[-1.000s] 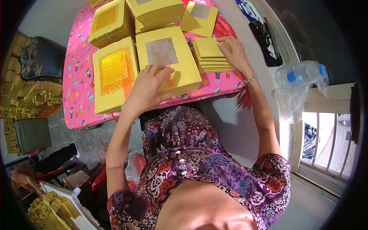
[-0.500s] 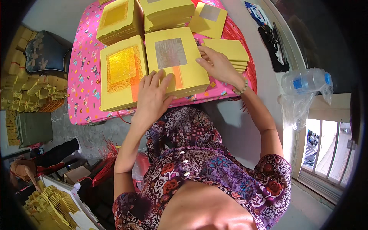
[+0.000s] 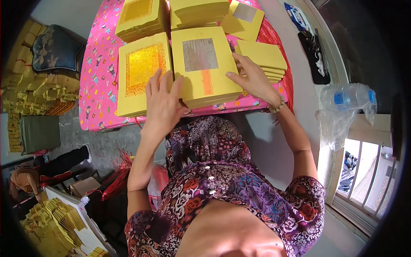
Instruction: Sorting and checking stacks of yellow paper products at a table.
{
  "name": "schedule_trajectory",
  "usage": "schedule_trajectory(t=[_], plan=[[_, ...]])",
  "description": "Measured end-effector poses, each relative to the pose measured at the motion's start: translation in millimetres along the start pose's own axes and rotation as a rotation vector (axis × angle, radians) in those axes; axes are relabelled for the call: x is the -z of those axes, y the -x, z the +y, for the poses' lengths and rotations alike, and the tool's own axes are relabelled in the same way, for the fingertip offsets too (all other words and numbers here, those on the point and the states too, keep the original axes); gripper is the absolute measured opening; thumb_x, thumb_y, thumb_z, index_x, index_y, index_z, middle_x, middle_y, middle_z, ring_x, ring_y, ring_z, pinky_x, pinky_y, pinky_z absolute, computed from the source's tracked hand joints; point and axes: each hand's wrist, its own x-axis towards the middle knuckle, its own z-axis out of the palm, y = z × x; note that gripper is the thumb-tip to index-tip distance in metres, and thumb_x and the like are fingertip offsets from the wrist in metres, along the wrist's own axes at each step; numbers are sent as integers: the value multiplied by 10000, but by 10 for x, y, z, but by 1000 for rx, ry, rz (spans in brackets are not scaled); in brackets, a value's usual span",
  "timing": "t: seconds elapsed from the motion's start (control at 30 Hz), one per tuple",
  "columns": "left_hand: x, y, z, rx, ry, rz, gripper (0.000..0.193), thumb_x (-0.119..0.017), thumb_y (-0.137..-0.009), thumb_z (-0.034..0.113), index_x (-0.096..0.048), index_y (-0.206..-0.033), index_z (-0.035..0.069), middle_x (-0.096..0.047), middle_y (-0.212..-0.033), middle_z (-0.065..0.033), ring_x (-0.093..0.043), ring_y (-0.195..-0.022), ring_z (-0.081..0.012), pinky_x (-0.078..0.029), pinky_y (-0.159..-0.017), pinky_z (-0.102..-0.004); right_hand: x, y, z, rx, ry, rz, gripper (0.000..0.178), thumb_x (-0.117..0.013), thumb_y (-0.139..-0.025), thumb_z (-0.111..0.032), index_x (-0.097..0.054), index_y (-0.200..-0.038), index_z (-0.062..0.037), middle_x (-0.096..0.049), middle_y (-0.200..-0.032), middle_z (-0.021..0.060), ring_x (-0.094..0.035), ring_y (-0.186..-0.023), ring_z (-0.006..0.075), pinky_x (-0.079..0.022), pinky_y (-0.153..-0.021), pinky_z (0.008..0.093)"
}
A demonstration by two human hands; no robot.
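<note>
On the pink patterned table stands a stack of yellow joss paper with a silver square (image 3: 200,55) on its top sheet. To its left stands a stack with a gold square (image 3: 144,66). My left hand (image 3: 163,100), fingers spread, is at the near side where the two stacks adjoin, its fingertips over the gold stack's right edge. My right hand (image 3: 256,81) lies along the silver stack's right side, thumb apart from the fingers; its far fingertips rest by the paper's edge. Neither hand lifts anything.
More yellow stacks (image 3: 139,21) stand at the table's far side. Fanned yellow bundles (image 3: 263,58) and red strands (image 3: 274,36) lie at the right. A plastic bottle (image 3: 349,96) sits by the barred window. Another person (image 3: 25,177) is at the lower left, near more paper bundles.
My left hand has shifted left, from the silver stack's near edge onto the edge of the gold stack. My right hand stays at the silver stack's right side. The view has shifted slightly.
</note>
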Motion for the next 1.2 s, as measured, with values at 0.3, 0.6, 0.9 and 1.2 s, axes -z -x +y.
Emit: schedule_trajectory(t=[0.3,0.6,0.9,1.2], plan=[[-67,71,-52,-22,-39,-35,607,-723,-670,78,-482,-1223,13,-435,-1268,-184,-363,-1232,-385,-297,-1019,-485,-44,57,-217,522,325,-76,743,-695,-759,-413,-405,-1345,-60,-450,-1337,177,-406,-1259,342,-314,-1049,434],[-85,72,-37,-24,36,4,564,-689,-700,66,-490,-1227,27,-465,-1254,-168,-401,-1197,-364,-328,-996,-463,-44,80,-93,452,279,-200,645,-694,-773,-348,-471,-1321,-92,-472,-1358,117,-392,-1292,316,-313,-1064,434],[-156,34,1,-51,62,63,435,-570,-715,-15,-542,-1148,25,-553,-1128,-145,-468,-1112,-361,-362,-958,-454,-22,69,-41,460,280,-214,596,-690,-780,-345,-507,-1283,-82,-473,-1357,114,-398,-1288,307,-331,-1052,425],[-190,37,21,-42,118,162,293,-575,-743,-13,-628,-1028,28,-633,-1033,-109,-542,-1028,-321,-406,-907,-417,11,104,-34,457,269,-207,595,-697,-779,-341,-506,-1280,-83,-467,-1356,124,-406,-1278,305,-336,-1046,413]])
